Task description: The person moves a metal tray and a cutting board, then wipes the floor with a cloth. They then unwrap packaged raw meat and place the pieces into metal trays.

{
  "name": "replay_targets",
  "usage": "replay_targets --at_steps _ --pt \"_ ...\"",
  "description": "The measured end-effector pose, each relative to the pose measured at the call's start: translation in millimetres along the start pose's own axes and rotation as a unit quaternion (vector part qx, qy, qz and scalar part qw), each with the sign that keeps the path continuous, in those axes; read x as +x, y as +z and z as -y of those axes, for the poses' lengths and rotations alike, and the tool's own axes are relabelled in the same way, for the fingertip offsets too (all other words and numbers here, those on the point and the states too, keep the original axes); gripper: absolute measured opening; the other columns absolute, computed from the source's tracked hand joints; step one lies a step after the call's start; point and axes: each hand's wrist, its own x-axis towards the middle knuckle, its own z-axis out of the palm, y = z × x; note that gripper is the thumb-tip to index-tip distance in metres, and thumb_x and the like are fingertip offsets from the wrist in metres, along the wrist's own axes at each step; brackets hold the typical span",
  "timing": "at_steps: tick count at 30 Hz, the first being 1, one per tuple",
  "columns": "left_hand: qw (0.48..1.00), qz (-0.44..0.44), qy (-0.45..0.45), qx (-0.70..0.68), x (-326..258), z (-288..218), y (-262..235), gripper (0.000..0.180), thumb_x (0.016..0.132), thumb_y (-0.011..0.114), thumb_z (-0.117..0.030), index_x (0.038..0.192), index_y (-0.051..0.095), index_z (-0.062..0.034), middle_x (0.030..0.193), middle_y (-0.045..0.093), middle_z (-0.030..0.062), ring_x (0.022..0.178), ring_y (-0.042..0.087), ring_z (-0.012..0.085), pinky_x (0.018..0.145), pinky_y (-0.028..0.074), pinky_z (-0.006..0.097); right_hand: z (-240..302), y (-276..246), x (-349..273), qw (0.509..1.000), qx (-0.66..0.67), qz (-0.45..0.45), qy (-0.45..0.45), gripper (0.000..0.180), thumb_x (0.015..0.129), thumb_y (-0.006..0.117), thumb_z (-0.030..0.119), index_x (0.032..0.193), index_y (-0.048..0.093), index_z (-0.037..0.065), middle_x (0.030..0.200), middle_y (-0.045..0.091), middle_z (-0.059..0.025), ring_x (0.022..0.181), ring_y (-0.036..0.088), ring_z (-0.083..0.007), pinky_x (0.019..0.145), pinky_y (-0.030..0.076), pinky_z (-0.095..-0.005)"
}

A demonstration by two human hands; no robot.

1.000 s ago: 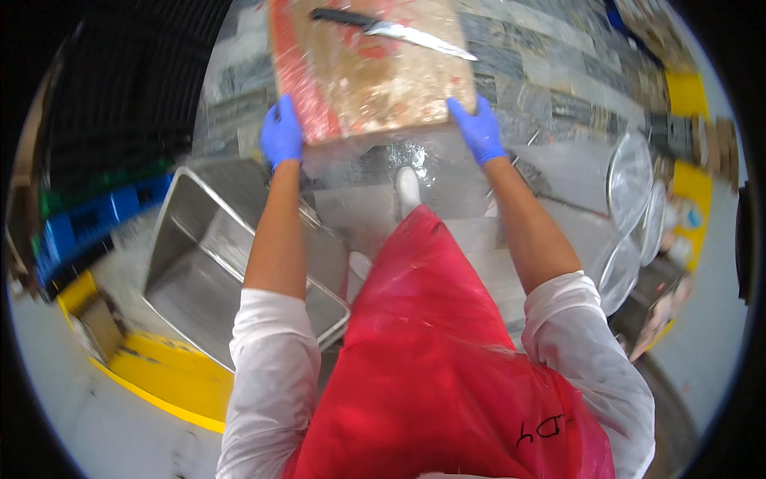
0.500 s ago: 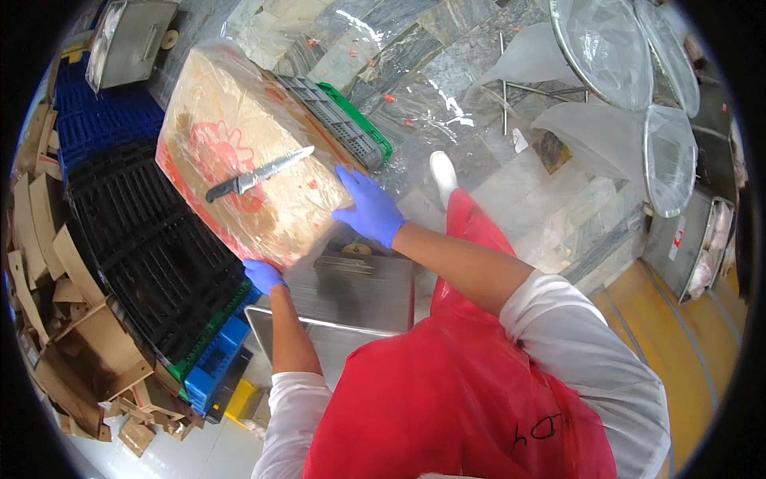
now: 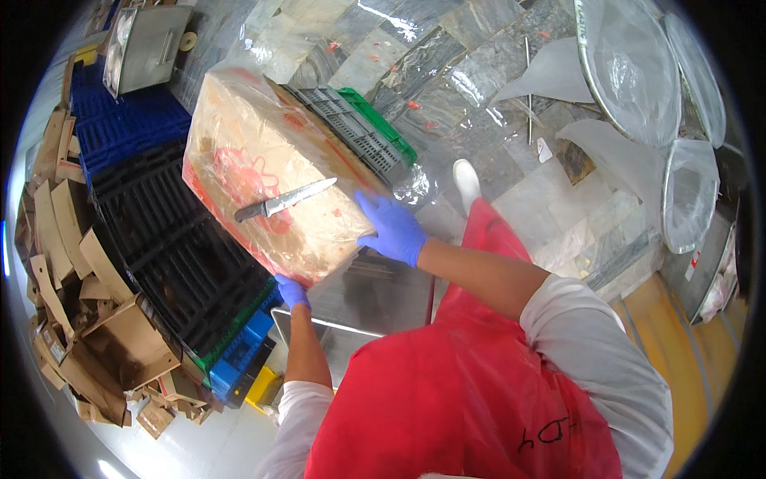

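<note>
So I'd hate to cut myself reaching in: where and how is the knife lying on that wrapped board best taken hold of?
Probably by its dark handle. The knife lies flat and loose on the plastic-wrapped board, handle at the lower left end, blade pointing up-right. Come from the handle end, at the board's left, closing down over the handle. The left hand and right hand both hold the board's near edge.

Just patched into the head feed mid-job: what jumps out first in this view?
A large plastic-wrapped box, smeared red, fills the upper left, carried by both blue-gloved hands: the left hand grips its lower edge, the right hand its right side. A knife lies loose on top of it. Below and left of the box stand stacked black and blue crates, with torn cardboard piled at the far left.
</note>
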Motion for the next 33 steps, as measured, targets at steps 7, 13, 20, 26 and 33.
replay_targets --at_steps 7,13,20,26,33 --pt "0.964 -0.112 0.179 0.163 -14.1 -14.4 -34.9 0.064 0.099 0.042 -0.039 0.132 0.037 0.0158 0.128 0.048 0.0367 0.120 0.049 0.0434 0.102 0.038 0.041 -25.5 -30.9 -17.0 0.999 0.012 0.017 -0.044 0.074 0.075 0.075 0.034 0.137 0.044 0.008 0.125 0.053 -0.0211 0.111 0.052 -0.0408 0.097 0.043 -0.0442" --pt "0.916 -0.120 0.378 0.059 -59.5 -230.9 -32.5 0.068 0.095 0.052 -0.038 0.136 0.035 0.0139 0.138 0.040 0.0339 0.130 0.040 0.0426 0.109 0.032 0.042 -125.0 -143.2 -69.3 0.970 -0.172 0.042 0.168 0.044 0.081 0.068 0.033 0.117 0.064 0.008 0.112 0.064 -0.0209 0.104 0.061 -0.0366 0.090 0.049 -0.0419" --pt "0.862 -0.113 0.491 0.047 -2.9 -391.4 57.3 0.077 0.087 0.060 -0.050 0.139 0.039 0.0043 0.140 0.040 0.0313 0.132 0.037 0.0432 0.110 0.029 0.046 -127.3 -235.0 -50.1 0.942 -0.189 -0.004 0.279 0.039 0.082 0.067 0.033 0.111 0.067 0.007 0.106 0.068 -0.0174 0.096 0.066 -0.0317 0.086 0.051 -0.0392" --pt "0.814 -0.172 0.490 0.262 40.4 -447.3 117.3 0.080 0.085 0.059 -0.055 0.146 0.035 -0.0094 0.147 0.032 0.0277 0.136 0.027 0.0470 0.110 0.023 0.056 -181.7 -214.3 55.1 0.953 -0.136 0.073 0.259 0.038 0.082 0.067 0.034 0.110 0.068 0.008 0.106 0.068 -0.0183 0.096 0.066 -0.0314 0.086 0.052 -0.0397" --pt "0.801 -0.078 0.536 0.255 65.2 -443.9 129.5 0.070 0.092 0.054 -0.036 0.148 0.026 -0.0023 0.153 0.021 0.0241 0.139 0.023 0.0427 0.114 0.016 0.050 -370.1 -149.2 187.0 0.912 -0.204 0.184 0.305 0.038 0.080 0.069 0.033 0.108 0.068 0.008 0.107 0.068 -0.0159 0.097 0.065 -0.0319 0.088 0.050 -0.0397"
